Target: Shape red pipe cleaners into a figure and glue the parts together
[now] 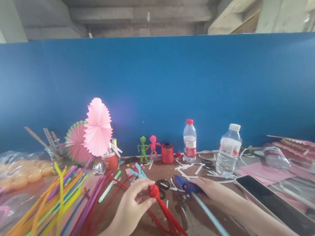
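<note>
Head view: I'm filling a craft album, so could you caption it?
Left hand holds a red ball with strands, right hand a blue tool, before a green doll and a pink doll.

Left hand [135, 198] in pinch, right hand [209, 188] curled

From the head, a flat blue partition [147, 80] is faced beyond the near bare left hand [135, 199] and right hand [209, 186].

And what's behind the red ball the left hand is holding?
Some black loops show just beyond the red ball in the left hand. Anything the ball and hand cover can't be seen.
</note>
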